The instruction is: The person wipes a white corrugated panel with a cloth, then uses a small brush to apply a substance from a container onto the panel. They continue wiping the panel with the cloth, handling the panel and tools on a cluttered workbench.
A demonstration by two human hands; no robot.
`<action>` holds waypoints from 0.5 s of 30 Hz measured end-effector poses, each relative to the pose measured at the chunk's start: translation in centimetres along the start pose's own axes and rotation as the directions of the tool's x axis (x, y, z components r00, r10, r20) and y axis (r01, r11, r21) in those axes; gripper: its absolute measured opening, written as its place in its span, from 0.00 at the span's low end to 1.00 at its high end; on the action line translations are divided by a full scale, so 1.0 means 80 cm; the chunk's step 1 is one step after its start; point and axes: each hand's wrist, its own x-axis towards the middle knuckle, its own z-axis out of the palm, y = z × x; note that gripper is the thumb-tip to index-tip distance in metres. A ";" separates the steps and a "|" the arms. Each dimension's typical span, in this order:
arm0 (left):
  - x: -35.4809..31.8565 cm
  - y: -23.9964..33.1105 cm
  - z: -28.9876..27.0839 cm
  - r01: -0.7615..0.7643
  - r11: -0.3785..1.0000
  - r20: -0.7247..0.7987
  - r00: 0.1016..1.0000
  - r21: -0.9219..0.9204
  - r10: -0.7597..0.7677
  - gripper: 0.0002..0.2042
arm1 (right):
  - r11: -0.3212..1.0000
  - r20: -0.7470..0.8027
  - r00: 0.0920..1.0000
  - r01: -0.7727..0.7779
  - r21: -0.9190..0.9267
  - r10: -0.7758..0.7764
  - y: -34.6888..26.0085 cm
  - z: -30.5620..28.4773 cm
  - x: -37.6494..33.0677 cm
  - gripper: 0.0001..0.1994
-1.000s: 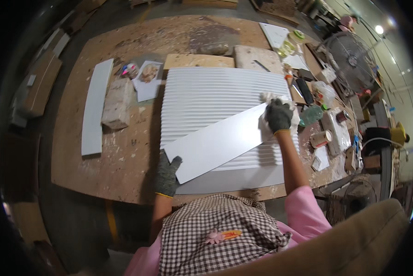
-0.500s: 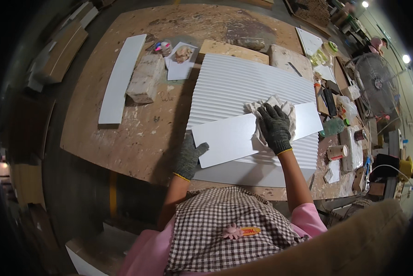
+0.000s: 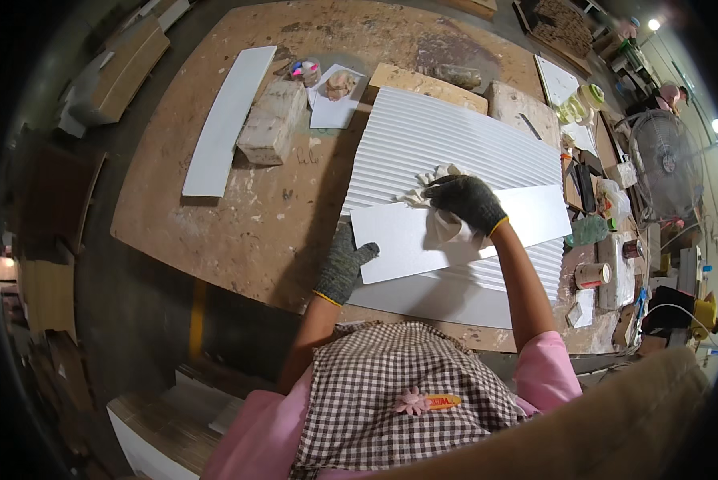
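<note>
A smooth white board lies slantwise across a larger white ribbed panel on the worktable. Wearing a dark knitted glove, my left hand grips the board's left end, thumb on top and the other fingers hidden beneath or behind the edge. My right hand, gloved the same way, is bunched over a crumpled off-white rag on the board's middle. Part of the rag spills past the far edge onto the ribs.
Another white strip rests at the left, against a wrapped block. Behind the panel are a wooden piece and a second block. Cups, a bottle and tools crowd the right side, near a fan.
My right hand has gone from lying flat on the rag to bunching it, shifting left along the board. My left hand keeps its hold on the end. The whole view has shifted slightly.
</note>
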 end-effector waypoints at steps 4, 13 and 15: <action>0.003 0.001 0.000 -0.004 1.000 0.024 1.000 -0.029 0.005 0.36 | 0.922 0.146 0.987 0.000 -0.388 0.061 -0.064 0.015 0.057 0.10; 0.008 -0.034 0.000 -0.062 0.998 -0.023 0.998 0.010 0.062 0.34 | 0.870 0.116 0.988 -0.141 0.472 0.098 -0.035 0.010 0.044 0.10; -0.004 -0.004 0.010 -0.056 0.997 -0.034 0.998 -0.045 0.054 0.34 | 0.847 0.099 0.963 -0.268 0.459 0.251 -0.012 -0.006 0.015 0.09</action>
